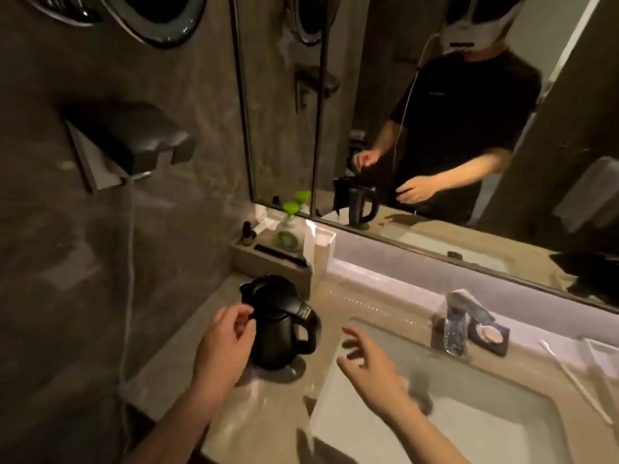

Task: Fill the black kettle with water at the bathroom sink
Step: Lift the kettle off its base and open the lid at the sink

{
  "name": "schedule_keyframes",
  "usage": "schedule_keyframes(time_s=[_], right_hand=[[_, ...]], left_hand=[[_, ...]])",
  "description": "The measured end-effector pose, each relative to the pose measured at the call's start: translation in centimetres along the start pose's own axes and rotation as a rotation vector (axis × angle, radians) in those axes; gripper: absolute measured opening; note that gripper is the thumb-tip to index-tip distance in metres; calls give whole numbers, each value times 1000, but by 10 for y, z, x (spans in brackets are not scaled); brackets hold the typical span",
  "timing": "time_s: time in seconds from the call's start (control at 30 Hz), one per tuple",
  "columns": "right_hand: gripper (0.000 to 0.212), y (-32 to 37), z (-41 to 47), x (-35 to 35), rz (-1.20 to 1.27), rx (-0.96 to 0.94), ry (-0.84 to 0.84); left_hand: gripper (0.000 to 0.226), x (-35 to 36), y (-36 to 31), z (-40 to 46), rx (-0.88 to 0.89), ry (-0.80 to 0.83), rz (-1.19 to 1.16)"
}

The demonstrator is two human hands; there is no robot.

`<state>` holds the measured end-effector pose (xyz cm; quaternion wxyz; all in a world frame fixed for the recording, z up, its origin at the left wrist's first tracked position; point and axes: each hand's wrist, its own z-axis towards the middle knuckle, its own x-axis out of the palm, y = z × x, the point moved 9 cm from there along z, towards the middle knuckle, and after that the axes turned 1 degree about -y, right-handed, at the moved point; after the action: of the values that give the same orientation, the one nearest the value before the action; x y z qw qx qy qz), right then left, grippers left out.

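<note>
The black kettle [281, 323] stands upright on the stone counter [187, 356], just left of the sink [485, 426]. Its handle points right, toward the basin, and its spout points to the back left. My left hand [224, 343] is at the kettle's left side, with thumb and forefinger pinched on the edge of the lid. My right hand [371, 366] hovers over the sink's left rim, fingers spread and holding nothing, a short way right of the handle. The chrome faucet [455, 326] rises behind the basin.
A tray [268, 262] with a green-capped soap bottle [288, 229] and a white holder [318, 249] sits behind the kettle. A dark soap dish [490, 338] and a toothbrush [576, 380] lie right of the faucet. A white cord [129, 296] hangs down the left wall. A mirror [435, 128] is behind.
</note>
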<state>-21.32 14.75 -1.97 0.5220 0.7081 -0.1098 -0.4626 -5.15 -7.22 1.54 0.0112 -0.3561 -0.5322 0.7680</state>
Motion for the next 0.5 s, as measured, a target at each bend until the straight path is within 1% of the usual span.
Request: schedule_keyframes(time_s=[0.03,0.07,0.1,0.13,0.2,0.23,0.33,0.43,0.5], right_hand=[[50,9,18,14,-13,-35,21],[52,19,30,26,-28,-56,40],[49,23,43,38,-17,-48,59],[42,28,56,47,-10,-19,75],[29,20,70,66,-14,37,85],[26,13,75,71,0,77,83],[27,4,85,79,17,137,80],[31,2,82,85,151,144,80],[32,5,77,84,231,130,47]], left_hand=[[19,-1,-9,15,81,-40,70],[25,1,-14,24,113,-41,165],[30,6,-15,34,116,-18,207],[34,9,-15,45,84,18,251],[39,24,-1,51,55,89,304],[40,28,5,52,39,116,324],[43,31,14,59,18,156,339],[41,35,14,61,22,194,333],[42,35,12,62,10,211,304]])
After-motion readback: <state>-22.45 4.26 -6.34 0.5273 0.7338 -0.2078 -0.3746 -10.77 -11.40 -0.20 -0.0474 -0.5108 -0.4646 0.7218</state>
